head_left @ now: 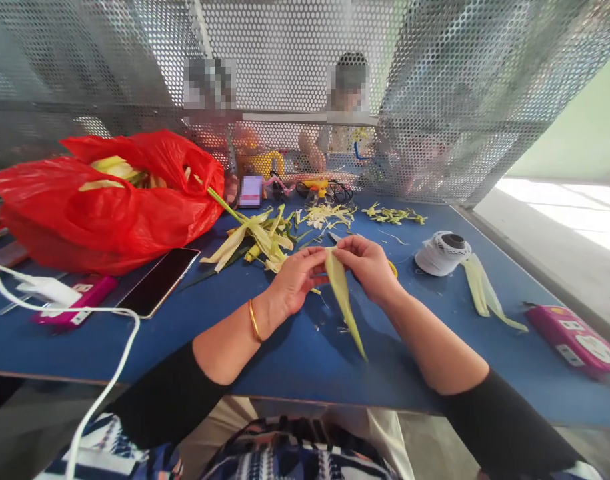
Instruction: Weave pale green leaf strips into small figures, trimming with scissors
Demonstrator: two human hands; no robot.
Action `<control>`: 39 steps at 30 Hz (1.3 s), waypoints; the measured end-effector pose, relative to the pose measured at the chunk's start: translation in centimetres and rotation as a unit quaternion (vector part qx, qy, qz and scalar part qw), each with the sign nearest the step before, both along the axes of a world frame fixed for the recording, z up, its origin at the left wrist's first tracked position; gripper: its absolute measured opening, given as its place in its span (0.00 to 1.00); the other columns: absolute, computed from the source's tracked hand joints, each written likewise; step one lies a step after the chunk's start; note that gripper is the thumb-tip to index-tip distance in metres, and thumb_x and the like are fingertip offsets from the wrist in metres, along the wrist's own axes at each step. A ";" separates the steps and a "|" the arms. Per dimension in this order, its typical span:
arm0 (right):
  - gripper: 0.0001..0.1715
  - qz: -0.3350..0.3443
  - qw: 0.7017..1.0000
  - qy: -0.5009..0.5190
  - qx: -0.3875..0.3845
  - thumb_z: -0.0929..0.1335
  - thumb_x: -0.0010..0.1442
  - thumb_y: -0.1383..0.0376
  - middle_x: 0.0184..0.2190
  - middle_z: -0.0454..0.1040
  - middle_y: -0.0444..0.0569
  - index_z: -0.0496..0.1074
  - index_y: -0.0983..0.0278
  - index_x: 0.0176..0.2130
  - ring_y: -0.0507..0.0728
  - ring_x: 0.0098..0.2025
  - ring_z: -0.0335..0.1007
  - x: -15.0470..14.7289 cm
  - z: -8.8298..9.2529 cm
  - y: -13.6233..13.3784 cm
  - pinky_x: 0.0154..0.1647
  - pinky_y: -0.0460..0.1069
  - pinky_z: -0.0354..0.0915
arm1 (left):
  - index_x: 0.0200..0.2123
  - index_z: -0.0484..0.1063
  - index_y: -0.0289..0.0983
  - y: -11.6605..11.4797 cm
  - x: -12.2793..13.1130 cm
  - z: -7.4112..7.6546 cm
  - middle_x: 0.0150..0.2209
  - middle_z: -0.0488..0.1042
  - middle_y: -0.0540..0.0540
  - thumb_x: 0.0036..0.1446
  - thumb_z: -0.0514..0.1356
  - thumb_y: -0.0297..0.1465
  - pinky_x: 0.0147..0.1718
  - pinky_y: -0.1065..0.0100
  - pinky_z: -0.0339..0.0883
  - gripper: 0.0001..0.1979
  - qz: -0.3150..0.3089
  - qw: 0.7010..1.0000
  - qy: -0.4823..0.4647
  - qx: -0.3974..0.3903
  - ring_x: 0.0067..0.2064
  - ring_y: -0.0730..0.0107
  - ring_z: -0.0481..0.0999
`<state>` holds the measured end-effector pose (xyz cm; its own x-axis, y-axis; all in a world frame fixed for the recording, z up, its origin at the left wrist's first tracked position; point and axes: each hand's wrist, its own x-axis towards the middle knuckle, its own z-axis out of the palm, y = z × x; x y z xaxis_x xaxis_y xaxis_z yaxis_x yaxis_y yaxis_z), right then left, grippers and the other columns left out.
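Observation:
A pale green corn husk (341,287) hangs between my hands, its pointed tip toward me. My left hand (299,277) pinches its upper end from the left, and my right hand (365,263) pinches the same end from the right. Just behind my fingers the tip of a metal blade (334,237) shows; a yellow handle loop (393,269) peeks out by my right wrist. Loose corn husks (257,237) lie in a heap beyond my left hand. To the right stands a spool of white thread (442,253), with further husk pieces (477,287) beside it.
On the left are a red plastic bag (109,220) of husks, a dark phone (159,283), a white cable (129,333) and a magenta box (77,303). Another magenta pouch (577,340) lies far right. Husk scraps (329,215) sit before a perforated metal screen (295,60), with people behind it.

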<state>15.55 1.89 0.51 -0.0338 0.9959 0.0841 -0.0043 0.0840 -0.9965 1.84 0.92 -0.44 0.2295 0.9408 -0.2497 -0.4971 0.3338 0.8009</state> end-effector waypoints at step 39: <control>0.20 0.028 0.997 -0.066 0.042 0.75 0.43 0.52 0.21 0.69 0.41 0.70 0.64 0.27 0.49 0.25 0.62 0.0 -0.7 0.1 0.26 0.47 0.60 | 0.22 0.72 0.35 0.7 -0.3 -0.2 0.20 0.73 0.51 0.52 0.63 0.28 0.28 0.70 0.69 0.08 0.025 0.988 0.134 0.076 0.22 0.74 0.72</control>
<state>15.58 1.95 -0.20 -0.1053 0.9817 0.1584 0.1197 0.1706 -0.9780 1.52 1.59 -0.65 0.1268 0.9804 -0.1508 -0.2742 0.1807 0.9445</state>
